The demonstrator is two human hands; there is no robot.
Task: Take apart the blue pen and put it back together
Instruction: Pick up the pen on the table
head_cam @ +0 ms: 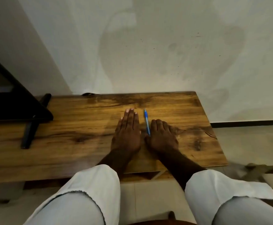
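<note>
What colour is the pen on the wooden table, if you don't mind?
The slim pen is blue, seen best in the head view.

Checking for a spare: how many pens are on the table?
1. The pen lies on the table between the left hand and the right hand, close beside the right. The hands could hide small parts.

Both hands lay palm down, side by side. The left hand point(127, 132) was flat, fingers straight and together; the right hand point(162, 135) had its fingers loosely curled under.
</note>
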